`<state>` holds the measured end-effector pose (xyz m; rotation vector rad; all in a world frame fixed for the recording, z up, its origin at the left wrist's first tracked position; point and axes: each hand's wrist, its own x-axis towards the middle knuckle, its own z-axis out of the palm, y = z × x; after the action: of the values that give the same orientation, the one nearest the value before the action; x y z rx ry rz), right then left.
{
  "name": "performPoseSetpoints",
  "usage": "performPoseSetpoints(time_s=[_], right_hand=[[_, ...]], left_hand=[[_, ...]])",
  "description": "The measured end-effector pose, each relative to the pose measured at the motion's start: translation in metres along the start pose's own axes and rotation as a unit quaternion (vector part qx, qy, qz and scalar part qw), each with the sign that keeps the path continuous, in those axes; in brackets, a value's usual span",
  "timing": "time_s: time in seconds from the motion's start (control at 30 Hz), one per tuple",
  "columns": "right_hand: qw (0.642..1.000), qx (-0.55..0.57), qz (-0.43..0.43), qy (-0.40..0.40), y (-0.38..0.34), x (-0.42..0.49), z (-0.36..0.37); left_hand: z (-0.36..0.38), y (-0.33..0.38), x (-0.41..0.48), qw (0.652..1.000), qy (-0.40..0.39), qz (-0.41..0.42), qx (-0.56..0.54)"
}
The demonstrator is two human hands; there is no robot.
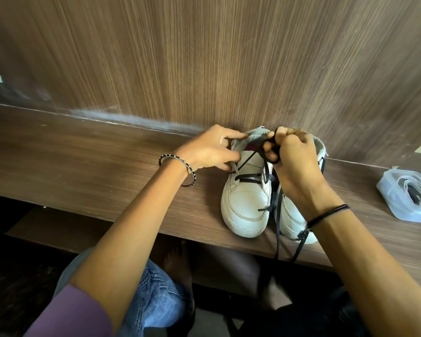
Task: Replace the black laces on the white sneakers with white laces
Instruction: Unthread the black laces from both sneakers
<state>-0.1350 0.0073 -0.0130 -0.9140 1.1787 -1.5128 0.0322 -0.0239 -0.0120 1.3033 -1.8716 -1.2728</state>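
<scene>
Two white sneakers stand on the brown wooden surface [107, 152], heels against the wall panel [204, 57] and toes toward the person. The left sneaker [244, 205] has a black lace [249, 179] crossed only through its upper eyelets, with one loose tip lying across its toe. The left hand [209, 149] grips this sneaker's collar on the outer side, thumb and fingers closed on the edge. The right hand [294, 161] is just above its opening, fingers curled and pinching a stretch of the black lace drawn up taut from the eyelets. The right sneaker [291, 215] sits right beside the left sneaker, partly hidden under the right wrist. Loose black lace ends [277, 227] hang from it over the surface's front edge. Well to the right of the left sneaker lies a clear plastic container [399, 210] holding white laces [408, 183].
</scene>
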Motion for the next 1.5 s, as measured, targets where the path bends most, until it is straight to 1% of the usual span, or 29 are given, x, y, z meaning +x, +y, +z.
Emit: performPoseSetpoints(time_s=[0.03, 0.07, 0.1, 0.13, 0.17, 0.2, 0.23, 0.3, 0.37, 0.43, 0.5, 0.67, 0.77, 0.87, 0.93, 1.03, 1.1, 1.13, 1.17, 1.23, 1.27, 1.33, 1.37, 1.4, 1.47, 1.5], right_hand=[[0.999, -0.038, -0.013, -0.013, -0.001, -0.002, -0.002], [0.993, -0.109, -0.045, -0.031, -0.001, -0.003, -0.004], [0.970, -0.214, -0.096, -0.061, -0.001, -0.003, -0.007], [0.924, -0.334, -0.156, -0.105, -0.002, -0.003, -0.010], [0.862, -0.435, -0.209, -0.153, -0.003, -0.003, -0.011], [0.807, -0.500, -0.241, -0.199, -0.003, -0.003, -0.012], [0.773, -0.533, -0.247, -0.240, -0.005, -0.004, -0.012], [0.743, -0.550, -0.235, -0.302, -0.010, -0.005, -0.013], [0.717, -0.564, -0.237, -0.334, -0.013, -0.005, -0.016], [0.703, -0.574, -0.243, -0.341, -0.012, -0.003, -0.018], [0.705, -0.576, -0.247, -0.332, -0.009, -0.001, -0.016], [0.713, -0.597, -0.255, -0.265, 0.004, -0.004, -0.007], [0.696, -0.635, -0.248, -0.227, 0.011, -0.009, 0.000], [0.666, -0.685, -0.234, -0.179, 0.013, -0.014, 0.008], [0.659, -0.698, -0.228, -0.164, 0.014, -0.015, 0.010], [0.681, -0.680, -0.233, -0.140, 0.017, -0.013, 0.009], [0.701, -0.662, -0.247, -0.097, 0.017, -0.011, 0.006], [0.718, -0.644, -0.252, -0.075, 0.014, -0.010, 0.005], [0.745, -0.612, -0.259, -0.057, 0.012, -0.008, 0.003], [0.814, -0.524, -0.245, -0.049, 0.004, -0.003, -0.003], [0.856, -0.465, -0.217, -0.057, 0.001, 0.000, -0.006], [0.939, -0.308, -0.141, -0.067, -0.006, 0.004, -0.013], [0.963, -0.239, -0.111, -0.058, -0.010, 0.006, -0.016], [0.975, -0.197, -0.092, -0.049, -0.013, 0.009, -0.019], [0.985, -0.150, -0.077, -0.048, -0.020, 0.011, -0.024], [0.988, -0.124, -0.074, -0.057, -0.024, 0.012, -0.026]], left_hand=[[0.000, 0.000, 0.000, 1.000, 0.000, 0.000, 0.001], [0.000, 0.000, 0.000, 1.000, 0.001, -0.002, 0.002], [0.000, 0.001, -0.001, 1.000, 0.003, -0.003, -0.001], [0.000, 0.001, -0.002, 1.000, 0.002, -0.002, -0.002], [0.000, 0.002, -0.003, 1.000, 0.001, 0.003, 0.000], [0.001, 0.002, -0.004, 1.000, 0.001, 0.007, 0.008], [0.001, 0.003, -0.005, 1.000, 0.005, 0.011, 0.017], [0.000, 0.002, -0.005, 0.999, 0.015, 0.012, 0.033], [0.000, 0.001, -0.004, 0.999, 0.014, 0.000, 0.035], [0.000, 0.002, -0.005, 1.000, 0.007, -0.002, 0.026], [0.000, 0.001, -0.004, 1.000, 0.003, 0.001, 0.022], [0.000, 0.000, -0.003, 1.000, 0.010, -0.003, 0.025], [0.001, 0.000, -0.003, 0.999, 0.018, -0.004, 0.037], [0.001, -0.002, 0.000, 0.998, 0.025, -0.013, 0.058], [0.001, -0.003, 0.001, 0.998, 0.026, -0.018, 0.061], [-0.001, -0.001, 0.000, 0.998, 0.019, -0.020, 0.058], [0.000, 0.001, -0.002, 0.999, 0.007, -0.018, 0.044], [0.000, 0.001, -0.002, 0.999, 0.003, -0.017, 0.040], [0.000, 0.000, -0.001, 0.999, 0.006, -0.018, 0.042], [0.001, -0.001, -0.001, 0.998, 0.018, -0.014, 0.051], [0.001, -0.001, 0.000, 0.998, 0.025, -0.012, 0.059], [0.002, 0.001, -0.003, 0.993, 0.036, -0.003, 0.108], [0.003, 0.003, -0.005, 0.987, 0.039, 0.006, 0.153], [0.005, 0.004, -0.006, 0.978, 0.043, 0.017, 0.202], [0.010, 0.006, -0.006, 0.959, 0.055, 0.039, 0.275], [0.011, 0.008, -0.006, 0.953, 0.062, 0.051, 0.293]])
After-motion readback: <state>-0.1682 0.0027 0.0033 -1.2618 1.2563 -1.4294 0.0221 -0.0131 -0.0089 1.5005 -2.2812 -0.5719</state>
